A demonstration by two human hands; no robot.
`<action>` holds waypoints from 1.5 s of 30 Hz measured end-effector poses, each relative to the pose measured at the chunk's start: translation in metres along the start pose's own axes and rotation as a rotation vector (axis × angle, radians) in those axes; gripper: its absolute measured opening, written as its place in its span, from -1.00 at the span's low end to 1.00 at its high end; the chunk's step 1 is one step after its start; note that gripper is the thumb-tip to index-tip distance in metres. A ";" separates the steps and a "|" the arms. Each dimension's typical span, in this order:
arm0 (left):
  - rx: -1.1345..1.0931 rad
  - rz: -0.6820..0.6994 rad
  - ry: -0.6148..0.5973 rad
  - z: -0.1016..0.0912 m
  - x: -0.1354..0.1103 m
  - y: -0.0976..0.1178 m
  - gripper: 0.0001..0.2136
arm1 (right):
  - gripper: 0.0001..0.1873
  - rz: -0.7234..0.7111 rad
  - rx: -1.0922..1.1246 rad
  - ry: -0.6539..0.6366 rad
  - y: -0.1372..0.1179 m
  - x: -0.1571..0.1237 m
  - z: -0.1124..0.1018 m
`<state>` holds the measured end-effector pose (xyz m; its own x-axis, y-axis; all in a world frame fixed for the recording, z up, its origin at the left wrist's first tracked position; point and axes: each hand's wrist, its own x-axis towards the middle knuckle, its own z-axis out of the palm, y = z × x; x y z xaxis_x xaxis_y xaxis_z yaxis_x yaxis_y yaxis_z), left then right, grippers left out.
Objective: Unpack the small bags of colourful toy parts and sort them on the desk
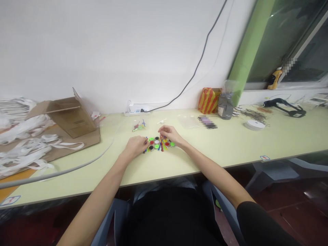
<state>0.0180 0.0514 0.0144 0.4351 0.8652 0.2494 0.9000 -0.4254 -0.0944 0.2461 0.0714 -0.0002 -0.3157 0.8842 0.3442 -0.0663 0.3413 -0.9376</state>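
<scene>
While we curl our left hand (135, 146) and right hand (170, 134) over the colored discs (156, 144) mid-frame on the counter (220, 143), our fingers (146, 141) seem to pinch something small, though the view is poor.

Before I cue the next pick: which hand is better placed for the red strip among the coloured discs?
Probably the right hand: its fingertips are over the red strip; the left hand sits at the discs' edge.

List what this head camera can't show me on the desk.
- Head view: whatever the fingers of the left hand and right hand touch, hidden by those fingers, among the coloured discs.
- Head view: contents of the small clear bag, too small.
- Head view: the pixelated item, blurred.
- Head view: the white straps, cut off by the left edge.
</scene>
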 end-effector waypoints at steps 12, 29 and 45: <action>0.038 -0.042 -0.002 -0.005 0.000 -0.002 -0.56 | -0.86 -0.016 -0.018 0.009 -0.006 -0.002 0.000; -0.118 -0.014 -0.030 -0.005 0.002 -0.015 -0.44 | -0.83 -0.028 -0.059 0.078 -0.011 -0.003 -0.005; -0.160 0.001 -0.068 -0.004 0.003 -0.014 -0.42 | -0.84 -0.042 -0.055 0.054 -0.010 -0.003 -0.005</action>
<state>0.0060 0.0588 0.0200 0.4418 0.8782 0.1834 0.8865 -0.4587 0.0611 0.2525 0.0666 0.0084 -0.2621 0.8843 0.3863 -0.0262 0.3937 -0.9189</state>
